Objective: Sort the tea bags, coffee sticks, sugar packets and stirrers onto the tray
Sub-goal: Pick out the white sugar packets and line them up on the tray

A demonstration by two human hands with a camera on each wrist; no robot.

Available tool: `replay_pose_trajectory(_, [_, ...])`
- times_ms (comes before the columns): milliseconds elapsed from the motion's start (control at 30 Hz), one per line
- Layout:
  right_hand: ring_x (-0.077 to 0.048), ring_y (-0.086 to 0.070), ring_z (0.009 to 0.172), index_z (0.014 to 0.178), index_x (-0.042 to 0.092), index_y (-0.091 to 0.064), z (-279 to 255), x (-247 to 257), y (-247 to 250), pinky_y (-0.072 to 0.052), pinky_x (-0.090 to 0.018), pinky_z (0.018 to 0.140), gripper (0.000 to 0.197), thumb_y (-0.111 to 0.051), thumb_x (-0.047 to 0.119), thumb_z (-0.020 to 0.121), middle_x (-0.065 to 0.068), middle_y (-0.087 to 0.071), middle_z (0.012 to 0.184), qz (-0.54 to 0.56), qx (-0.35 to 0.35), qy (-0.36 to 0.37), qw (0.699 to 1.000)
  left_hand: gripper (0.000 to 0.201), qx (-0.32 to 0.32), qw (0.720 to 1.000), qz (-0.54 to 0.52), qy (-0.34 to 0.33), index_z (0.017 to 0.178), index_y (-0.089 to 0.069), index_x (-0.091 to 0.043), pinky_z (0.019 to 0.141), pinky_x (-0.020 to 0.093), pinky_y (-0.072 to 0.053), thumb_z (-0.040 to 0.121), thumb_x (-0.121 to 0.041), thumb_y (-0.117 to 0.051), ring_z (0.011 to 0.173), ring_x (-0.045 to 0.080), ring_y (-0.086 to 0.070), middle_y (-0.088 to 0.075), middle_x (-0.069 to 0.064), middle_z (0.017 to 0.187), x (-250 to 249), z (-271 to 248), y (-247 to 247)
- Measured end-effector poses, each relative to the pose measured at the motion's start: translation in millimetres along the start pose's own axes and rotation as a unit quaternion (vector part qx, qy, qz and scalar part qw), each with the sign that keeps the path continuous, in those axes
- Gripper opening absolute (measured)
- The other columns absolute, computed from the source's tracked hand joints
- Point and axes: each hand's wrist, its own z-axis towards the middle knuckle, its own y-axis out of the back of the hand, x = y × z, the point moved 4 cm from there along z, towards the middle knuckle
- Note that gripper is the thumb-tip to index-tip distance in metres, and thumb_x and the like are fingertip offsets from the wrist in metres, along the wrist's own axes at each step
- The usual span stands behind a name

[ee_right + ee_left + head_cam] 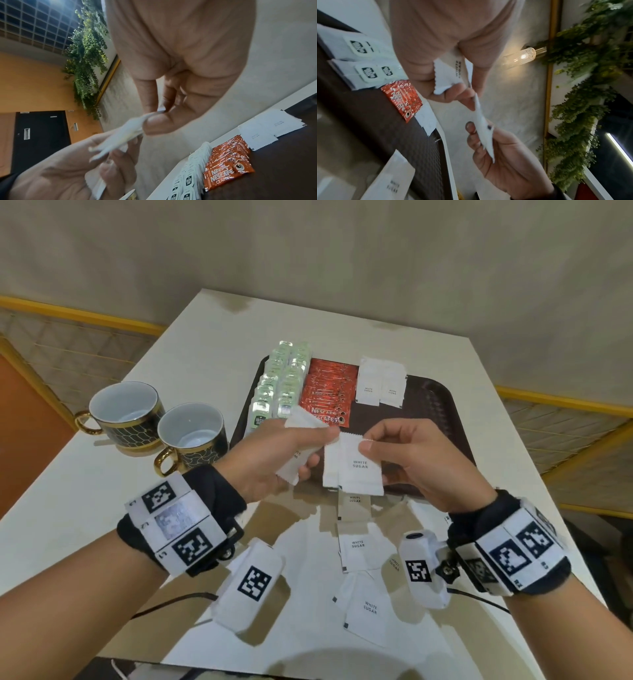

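My left hand [308, 446] grips a small bunch of white sugar packets [298, 440] over the near left edge of the dark brown tray [431, 405]. My right hand [370, 441] pinches the top edge of two more sugar packets [358, 470], which hang just right of the left hand. The left wrist view shows the left hand [447, 89] curled round its packets [448, 73]. In the right wrist view, thumb and finger of the right hand [154, 116] pinch the packets [123, 135]. On the tray lie rows of tea bags [281, 378], red coffee sticks [325, 392] and sugar packets [380, 385].
Several loose sugar packets [358, 546] lie on the white table [85, 491] between my wrists and the tray. Two black-and-gold cups [126, 412] [191, 436] stand left of the tray. The tray's right part is bare. A low yellow rail runs behind the table.
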Motion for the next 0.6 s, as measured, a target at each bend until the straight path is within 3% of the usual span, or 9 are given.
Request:
replay_pose_trajectory(100, [-0.02, -0.069, 0.073, 0.084, 0.0, -0.064, 4.9, 1.0, 0.7, -0.055, -0.024, 0.055, 0.008, -0.062, 0.004, 0.091, -0.013, -0.072, 0.082, 0.019, -0.034, 0.028, 0.999, 0.036, -0.004, 0.998, -0.032, -0.055, 0.099, -0.068, -0.011, 0.05, 0.022, -0.04, 0.074, -0.035, -0.077, 0.057, 0.012, -0.049, -0.057, 0.003, 0.071, -2.8, 3.1, -1.0])
replay_pose_trajectory(167, [-0.02, -0.071, 0.075, 0.086, -0.002, -0.064, 8.5, 1.4, 1.7, -0.056, -0.025, 0.057, 0.008, -0.063, 0.004, 0.091, -0.019, -0.072, 0.086, 0.011, -0.058, 0.053, 0.997, 0.046, -0.015, 0.998, -0.003, -0.065, 0.096, -0.07, -0.01, 0.054, 0.026, -0.041, 0.065, -0.041, -0.08, 0.059, 0.014, -0.05, -0.058, 0.003, 0.069, 2.9, 3.8, -1.6])
replay_pose_trajectory(200, [-0.024, -0.07, 0.076, 0.086, -0.003, -0.065, 10.1, 1.1, 1.2, -0.058, -0.029, 0.058, 0.009, -0.063, 0.005, 0.09, -0.025, -0.069, 0.089, 0.007, -0.066, 0.066, 0.996, 0.045, -0.025, 0.997, 0.024, -0.069, 0.096, -0.072, -0.01, 0.056, 0.028, -0.041, 0.064, -0.041, -0.081, 0.06, 0.015, -0.051, -0.061, 0.002, 0.069, 7.1, 3.0, -1.4])
replay_pose_trajectory(300, [-0.041, -0.061, 0.071, 0.084, -0.001, -0.067, 13.6, -3.4, -2.0, -0.056, -0.053, 0.068, 0.009, -0.067, 0.007, 0.088, -0.039, -0.06, 0.09, -0.019, -0.084, 0.102, 0.991, 0.022, -0.051, 0.992, 0.06, -0.094, 0.094, -0.073, -0.009, 0.052, 0.026, -0.042, 0.076, -0.019, -0.08, 0.055, 0.012, -0.053, -0.066, 0.0, 0.066, 15.5, 1.1, -2.2])
replay_pose_trajectory(367, [-0.043, -0.057, 0.068, 0.082, 0.004, -0.067, 15.6, -6.8, -4.2, -0.053, -0.054, 0.07, 0.009, -0.068, 0.011, 0.088, -0.036, -0.06, 0.086, -0.032, -0.097, 0.123, 0.987, 0.014, -0.063, 0.99, 0.063, -0.107, 0.09, -0.072, -0.008, 0.048, 0.024, -0.042, 0.079, -0.014, -0.078, 0.05, 0.011, -0.053, -0.064, 0.0, 0.061, 15.4, 1.9, -2.5])
replay_pose_trajectory(467, [-0.031, -0.056, 0.067, 0.082, 0.007, -0.065, 20.1, -9.8, -4.7, -0.052, -0.047, 0.069, 0.009, -0.067, 0.012, 0.089, -0.027, -0.062, 0.083, -0.043, -0.109, 0.146, 0.982, 0.011, -0.068, 0.986, 0.081, -0.127, 0.086, -0.071, -0.011, 0.047, 0.023, -0.043, 0.079, -0.015, -0.078, 0.05, 0.009, -0.056, -0.066, -0.005, 0.059, 11.6, 3.9, -3.0])
replay_pose_trajectory(600, [-0.044, -0.059, 0.082, 0.087, 0.008, -0.064, 19.7, -9.0, -5.5, -0.052, -0.056, 0.075, 0.006, -0.069, 0.011, 0.085, -0.019, -0.065, 0.088, -0.082, -0.099, 0.164, 0.978, 0.018, -0.058, 0.985, 0.093, -0.131, 0.091, -0.073, -0.017, 0.049, 0.02, -0.047, 0.076, -0.011, -0.08, 0.062, 0.009, -0.067, -0.076, 0.0, 0.08, 11.5, 9.2, -9.5])
